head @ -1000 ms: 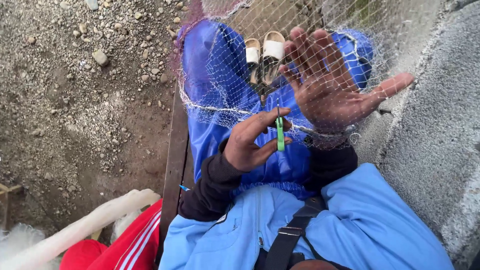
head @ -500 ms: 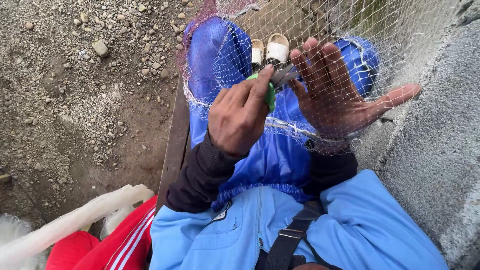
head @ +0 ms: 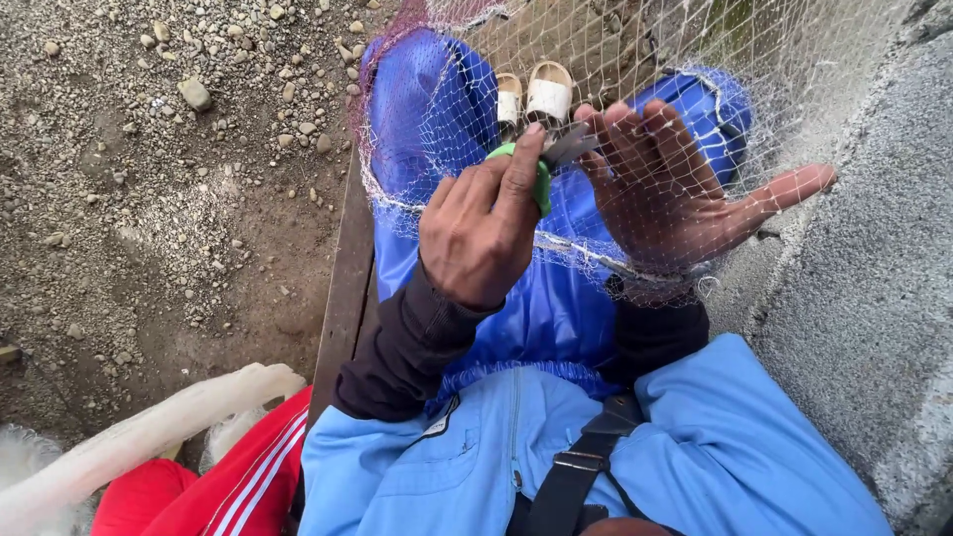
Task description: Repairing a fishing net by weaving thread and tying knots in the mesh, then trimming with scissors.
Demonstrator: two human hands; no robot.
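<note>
Nearest the camera lies the person's light blue jacket, crossed by a dark strap with a buckle. At the near left a red garment with white stripes and a pale, tube-like object rest by the gravel ground. A wooden plank runs along the left of the blue-clad lap.

Above the lap, the left hand is clenched around a small green-handled tool, its grey metal tip pointing right toward the other hand. The right hand is spread open, fingers splayed and palm facing the camera, sitting behind the fine pale net, whose mesh stretches over its fingers; it grasps nothing firmly that can be seen. The tool's tip meets the net just left of the right fingertips.

Farther off, two feet in white sandals show through the mesh. A rough grey concrete wall rises along the right.
</note>
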